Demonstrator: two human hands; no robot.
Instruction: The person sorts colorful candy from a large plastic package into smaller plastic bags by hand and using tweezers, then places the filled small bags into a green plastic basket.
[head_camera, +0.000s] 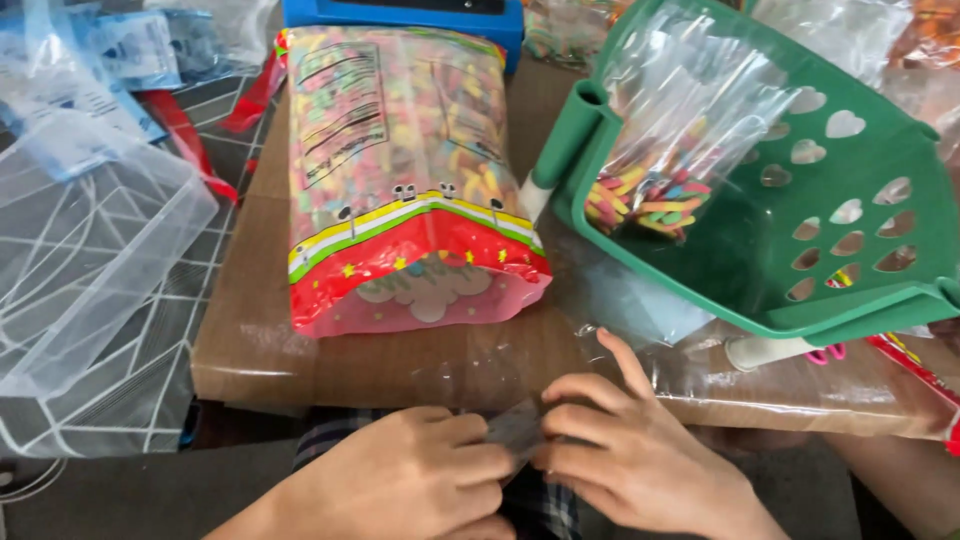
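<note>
**Two hands pinch a clear bag at the table's near edge**

At the bottom of the view, both wrists are cut off by the frame, and the small clear plastic bag (515, 428) between the hands is mostly hidden by fingers; whether anything is in it cannot be made out. The left hand (405, 480) has its fingers curled closed, pinching the bag's left side. The right hand (630, 455) grips the right side with thumb and bent fingers, while its forefinger sticks out straight toward the table.

Just beyond the hands lies a brown table (250, 350) covered in glossy film. One large candy bag (405, 170) stands on it, packed with many-coloured gummy sweets, its base red and yellow. To the right, one green plastic basket (860, 200) with heart-shaped holes sits tilted; inside rests one clear bag of gummy sweets (665, 150), filled only at its lower end. A heap of empty clear bags (80, 230) lies at the left, too overlapped to count. One blue object (400, 15) at the top is cut off.
</note>
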